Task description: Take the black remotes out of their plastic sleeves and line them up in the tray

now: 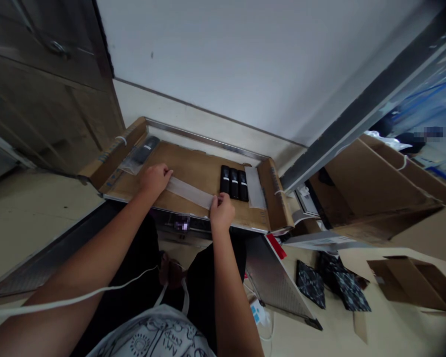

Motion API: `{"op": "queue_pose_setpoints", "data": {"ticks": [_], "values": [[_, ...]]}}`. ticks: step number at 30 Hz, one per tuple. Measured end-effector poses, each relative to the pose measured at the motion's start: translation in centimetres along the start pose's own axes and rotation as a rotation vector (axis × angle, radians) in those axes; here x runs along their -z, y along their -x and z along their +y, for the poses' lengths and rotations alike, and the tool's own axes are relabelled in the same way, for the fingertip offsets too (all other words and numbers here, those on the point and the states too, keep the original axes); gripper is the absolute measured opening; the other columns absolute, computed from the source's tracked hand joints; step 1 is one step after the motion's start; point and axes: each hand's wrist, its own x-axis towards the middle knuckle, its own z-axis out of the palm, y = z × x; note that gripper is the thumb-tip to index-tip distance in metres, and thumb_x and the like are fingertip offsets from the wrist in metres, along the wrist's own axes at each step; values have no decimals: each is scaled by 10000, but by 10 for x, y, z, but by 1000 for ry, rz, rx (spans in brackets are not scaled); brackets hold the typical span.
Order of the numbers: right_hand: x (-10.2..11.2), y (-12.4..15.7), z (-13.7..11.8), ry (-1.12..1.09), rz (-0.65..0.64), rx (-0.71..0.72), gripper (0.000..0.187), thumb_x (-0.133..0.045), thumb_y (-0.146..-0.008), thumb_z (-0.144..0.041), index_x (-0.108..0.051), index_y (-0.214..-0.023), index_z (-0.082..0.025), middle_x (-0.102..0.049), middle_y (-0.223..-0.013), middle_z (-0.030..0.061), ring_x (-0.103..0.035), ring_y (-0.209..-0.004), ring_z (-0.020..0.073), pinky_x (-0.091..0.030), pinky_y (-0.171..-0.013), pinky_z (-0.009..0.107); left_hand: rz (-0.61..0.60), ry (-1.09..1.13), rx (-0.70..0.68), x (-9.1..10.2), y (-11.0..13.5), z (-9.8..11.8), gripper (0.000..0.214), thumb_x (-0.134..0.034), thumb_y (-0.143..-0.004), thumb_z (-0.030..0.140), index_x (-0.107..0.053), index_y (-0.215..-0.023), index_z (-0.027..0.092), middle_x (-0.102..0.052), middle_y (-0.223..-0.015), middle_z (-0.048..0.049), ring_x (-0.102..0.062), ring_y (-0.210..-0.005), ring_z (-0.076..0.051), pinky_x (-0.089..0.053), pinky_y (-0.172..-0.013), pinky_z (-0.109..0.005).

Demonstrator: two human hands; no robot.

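A long clear plastic sleeve (pixel 190 192) lies flat on the cardboard-lined tray (pixel 193 163). My left hand (pixel 154 178) presses on its left end with the fingers curled over it. My right hand (pixel 221 212) pinches its right end near the tray's front edge. Just beyond my right hand, three black remote-like devices (pixel 234 183) lie side by side. A stack of clear sleeves (pixel 254 187) rests to their right. At the tray's far left corner a dark device in a clear bag (pixel 143 150) lies alone.
A white wall rises behind the tray and a dark wooden door (pixel 40 84) stands at the left. Open cardboard boxes (pixel 386 188) stand at the right. Black patterned pouches (pixel 330 282) lie on the floor. A white cable (pixel 96 292) crosses my left arm.
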Motion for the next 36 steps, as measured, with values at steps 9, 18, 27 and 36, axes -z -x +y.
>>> {"op": "queue_pose_setpoints", "data": {"ticks": [9,18,27,36], "values": [[4,1,3,11,-20,19,199,-564,-927,-213,-670,-1087,-159,-743,-995,107,-665,-923,231,-429,-792,307,-87,-125,53,11,3,12,272,-529,-948,420,-699,-934,207,-727,-1009,-108,-651,-944,-267,-436,-780,-349],[38,-36,54,-524,291,-229,348,-573,-865,-419,-641,-1065,-142,-666,-853,40,-596,-663,157,-490,-650,273,-65,-36,139,9,-2,4,343,-521,-934,505,-710,-966,220,-749,-973,-76,-666,-892,-252,-436,-725,-335],[58,-64,64,-331,677,-363,243,-587,-852,-272,-597,-1067,-157,-643,-1054,116,-622,-724,178,-531,-710,307,-73,-12,91,8,0,3,426,-485,-941,518,-715,-955,160,-728,-946,-100,-638,-876,-230,-404,-743,-370],[52,-69,78,-146,632,-190,186,-525,-866,-231,-668,-957,-155,-697,-916,98,-656,-805,220,-520,-826,342,-59,-38,64,11,0,6,459,-474,-926,531,-742,-917,158,-731,-894,-108,-644,-836,-240,-386,-705,-381]]}}
